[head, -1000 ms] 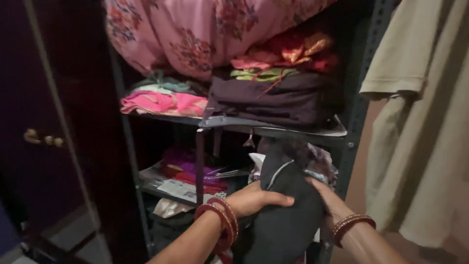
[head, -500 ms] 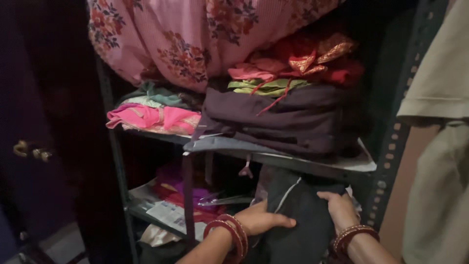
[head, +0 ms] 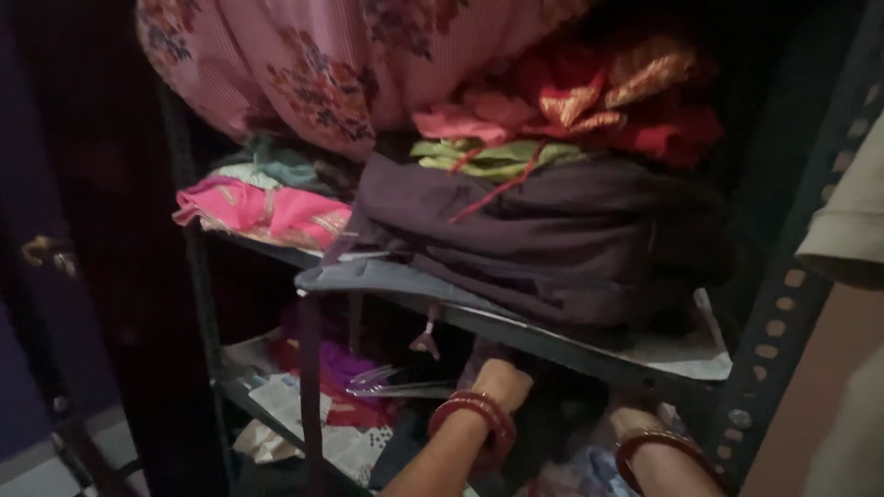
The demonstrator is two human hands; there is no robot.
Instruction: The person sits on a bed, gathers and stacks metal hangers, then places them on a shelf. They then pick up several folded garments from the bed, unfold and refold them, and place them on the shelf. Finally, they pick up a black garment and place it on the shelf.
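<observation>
Forearms reach up under the shelf; my left hand and right hand push into the dark cloth between them. Fingers are buried there, so I cannot tell their spread.

Dark garment: black or charcoal cloth, bundled, pushed into the lower compartment of the metal shelf, right of centre. Mostly in shadow under the shelf board; folds and edges hard to make out. It sits between 2 hands: left hand pressed on its left upper part, fingers hidden behind the shelf edge; right hand against its right side, only partly visible. Each wrist wears red bangles.
</observation>
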